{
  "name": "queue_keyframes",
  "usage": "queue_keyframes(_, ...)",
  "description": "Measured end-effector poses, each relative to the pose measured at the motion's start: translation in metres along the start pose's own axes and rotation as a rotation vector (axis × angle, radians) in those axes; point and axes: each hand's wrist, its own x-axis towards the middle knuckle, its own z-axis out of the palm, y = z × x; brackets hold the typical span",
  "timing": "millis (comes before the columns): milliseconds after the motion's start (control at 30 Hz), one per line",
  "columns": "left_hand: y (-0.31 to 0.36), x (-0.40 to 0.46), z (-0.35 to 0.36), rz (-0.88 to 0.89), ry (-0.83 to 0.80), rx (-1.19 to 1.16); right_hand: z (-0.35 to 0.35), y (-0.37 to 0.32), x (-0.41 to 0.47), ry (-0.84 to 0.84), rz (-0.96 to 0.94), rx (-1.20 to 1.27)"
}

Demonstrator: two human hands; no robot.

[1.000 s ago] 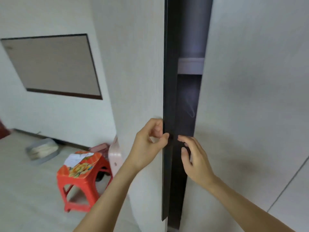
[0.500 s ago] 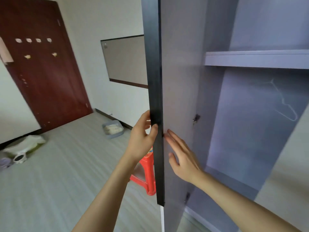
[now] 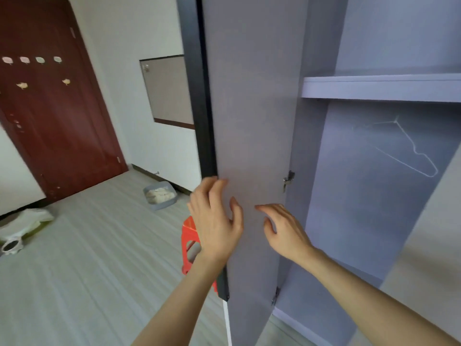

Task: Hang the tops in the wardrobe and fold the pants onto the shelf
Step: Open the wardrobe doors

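Observation:
The wardrobe's left door (image 3: 249, 121) stands swung wide, its grey inner face toward me and its dark edge at the left. My left hand (image 3: 215, 218) lies with spread fingers on that inner face near the edge. My right hand (image 3: 284, 231) hovers beside it, fingers loosely spread, holding nothing. Inside the wardrobe a grey shelf (image 3: 381, 88) runs across at the upper right. Below it a thin white wire hanger (image 3: 409, 148) hangs in the compartment. No tops or pants are in view.
A red plastic stool (image 3: 190, 242) stands on the floor just behind the door. A grey tray (image 3: 159, 194) sits by the far wall. A dark red room door (image 3: 50, 108) is at the left. The wardrobe's right door (image 3: 429, 233) edges in from the right.
The left wardrobe door has swung from barely ajar to wide, exposing shelf and hanger. My left hand let go of the door's edge and now lies flat on its inner face.

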Motion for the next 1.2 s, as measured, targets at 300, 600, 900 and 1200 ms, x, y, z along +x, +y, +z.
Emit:
queue_keyframes(300, 0.076, -0.031, 0.133, 0.023, -0.647, -0.165, -0.112, 0.118, -0.068, -0.236, 0.422, -0.113)
queue_keyframes(600, 0.221, -0.003, 0.289, -0.014, -0.945, -0.454, -0.248, 0.211, -0.110, 0.087, 0.580, -0.455)
queue_keyframes(900, 0.310, 0.044, 0.338, -0.458, -0.991, -1.089, -0.309, 0.236, -0.114, 0.237, 0.585, -0.542)
queue_keyframes(1200, 0.283, 0.015, 0.247, -0.178, -1.017, -1.129, -0.284, 0.174, -0.142, 0.517, 0.551, -0.402)
